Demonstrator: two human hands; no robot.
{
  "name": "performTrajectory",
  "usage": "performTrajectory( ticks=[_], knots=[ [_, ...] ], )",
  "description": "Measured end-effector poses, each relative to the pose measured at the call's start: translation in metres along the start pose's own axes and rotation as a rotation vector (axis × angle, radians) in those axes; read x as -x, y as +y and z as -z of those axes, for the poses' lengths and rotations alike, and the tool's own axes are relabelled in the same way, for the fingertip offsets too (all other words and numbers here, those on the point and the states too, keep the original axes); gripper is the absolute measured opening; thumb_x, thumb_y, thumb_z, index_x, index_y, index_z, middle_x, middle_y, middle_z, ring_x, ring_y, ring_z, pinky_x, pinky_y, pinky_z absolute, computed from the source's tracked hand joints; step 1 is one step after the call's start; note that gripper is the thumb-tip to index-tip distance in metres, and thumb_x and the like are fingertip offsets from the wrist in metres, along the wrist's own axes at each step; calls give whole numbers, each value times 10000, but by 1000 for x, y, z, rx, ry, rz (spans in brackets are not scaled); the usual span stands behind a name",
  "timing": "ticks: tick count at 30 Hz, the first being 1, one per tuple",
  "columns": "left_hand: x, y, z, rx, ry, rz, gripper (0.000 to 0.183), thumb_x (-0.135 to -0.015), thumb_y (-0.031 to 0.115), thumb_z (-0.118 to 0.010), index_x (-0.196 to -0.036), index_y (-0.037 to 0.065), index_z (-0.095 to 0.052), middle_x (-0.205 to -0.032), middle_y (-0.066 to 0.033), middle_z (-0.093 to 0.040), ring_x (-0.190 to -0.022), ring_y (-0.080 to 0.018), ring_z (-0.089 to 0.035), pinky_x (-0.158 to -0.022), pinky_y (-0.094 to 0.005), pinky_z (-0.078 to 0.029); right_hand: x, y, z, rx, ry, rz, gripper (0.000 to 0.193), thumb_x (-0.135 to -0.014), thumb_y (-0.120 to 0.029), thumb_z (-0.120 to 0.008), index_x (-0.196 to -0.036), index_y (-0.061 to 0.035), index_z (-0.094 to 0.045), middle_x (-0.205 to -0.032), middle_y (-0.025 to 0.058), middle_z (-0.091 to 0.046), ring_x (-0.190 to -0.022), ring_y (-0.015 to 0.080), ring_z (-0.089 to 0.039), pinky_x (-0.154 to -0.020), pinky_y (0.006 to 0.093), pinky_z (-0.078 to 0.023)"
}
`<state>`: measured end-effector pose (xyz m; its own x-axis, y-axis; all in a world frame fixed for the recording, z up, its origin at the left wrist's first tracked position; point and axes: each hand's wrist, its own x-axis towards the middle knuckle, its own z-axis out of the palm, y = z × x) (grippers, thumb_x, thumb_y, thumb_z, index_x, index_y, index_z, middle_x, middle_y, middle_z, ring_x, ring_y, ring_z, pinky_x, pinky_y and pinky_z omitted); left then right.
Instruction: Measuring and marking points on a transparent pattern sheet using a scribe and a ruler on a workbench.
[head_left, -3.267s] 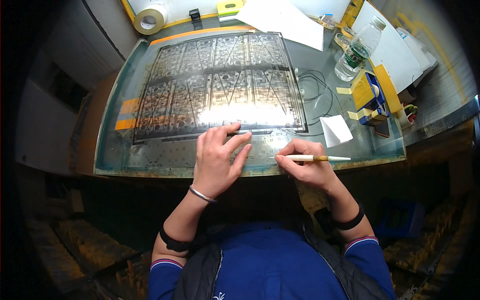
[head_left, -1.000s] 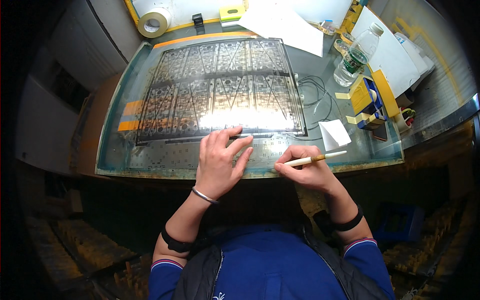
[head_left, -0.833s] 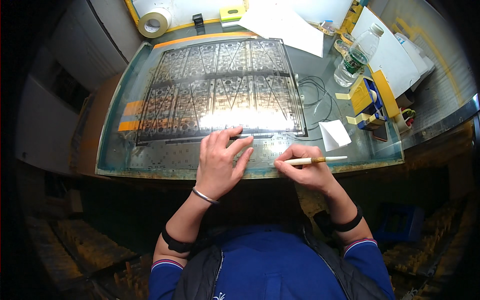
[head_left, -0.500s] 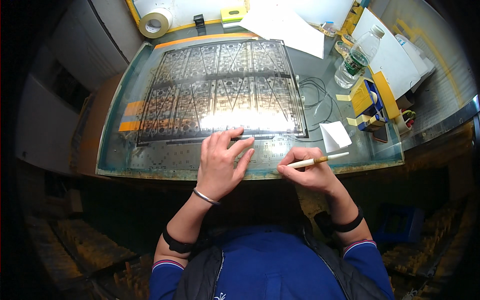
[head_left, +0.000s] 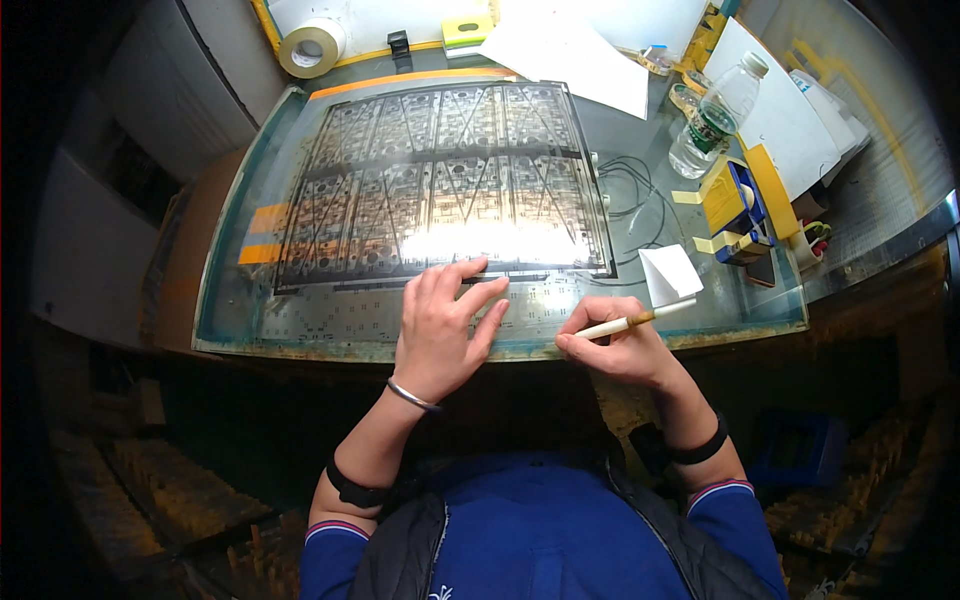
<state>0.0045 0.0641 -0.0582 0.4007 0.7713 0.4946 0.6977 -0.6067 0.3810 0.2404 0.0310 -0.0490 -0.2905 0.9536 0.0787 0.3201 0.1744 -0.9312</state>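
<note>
A dark transparent film sheet (head_left: 455,180) printed with a dense circuit-like pattern lies flat on the glass tabletop (head_left: 300,325). My left hand (head_left: 445,320) rests at its near edge, fingers spread and holding nothing. A bright glare covers the film just beyond those fingertips. To the right, above the table's front edge, my right hand (head_left: 615,335) pinches a slim white pen-like tool (head_left: 600,328) with a brown band. Its front end points left, and its thin back end reaches toward a folded white paper (head_left: 670,275).
Beyond the paper, tape dispensers (head_left: 735,205) and a clear plastic bottle (head_left: 715,115) stand on the right. A thin dark cable (head_left: 635,190) coils beside the film. A tape roll (head_left: 311,47) sits far left, white sheets (head_left: 575,60) at the back.
The pen-like tool and my right hand have shifted very slightly. My left hand stays in the same place on the film's edge.
</note>
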Motion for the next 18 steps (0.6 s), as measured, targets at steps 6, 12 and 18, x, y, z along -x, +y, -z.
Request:
performTrajectory(
  ticks=[6,12,18],
  knots=[
    [0,0,0,2,1,-5,228,-863,202,-696,-1077,128,-720,-1188,-76,-627,-1074,-253,-560,-936,-378,-394,0,-2,-6,-149,66,-109,117,-863,-88,-709,-814,15,-681,-665,35,-664,-585,65,-601,-518,224,-460],
    [0,0,0,-2,7,-8,228,-864,203,-694,-1077,126,-719,-1186,-77,-628,-1067,-252,-561,-936,-377,-394,0,8,-5,5,82,20,119,-859,-97,-715,-831,15,-685,-661,28,-663,-579,64,-594,-513,227,-456],
    [-1,-1,0,4,5,-8,229,-866,205,-693,-1079,125,-719,-1182,-76,-628,-1062,-252,-561,-934,-376,-394,0,-1,-7,-84,104,-91,121,-851,-98,-714,-829,17,-684,-655,28,-655,-592,55,-579,-525,226,-446]
  ],
)
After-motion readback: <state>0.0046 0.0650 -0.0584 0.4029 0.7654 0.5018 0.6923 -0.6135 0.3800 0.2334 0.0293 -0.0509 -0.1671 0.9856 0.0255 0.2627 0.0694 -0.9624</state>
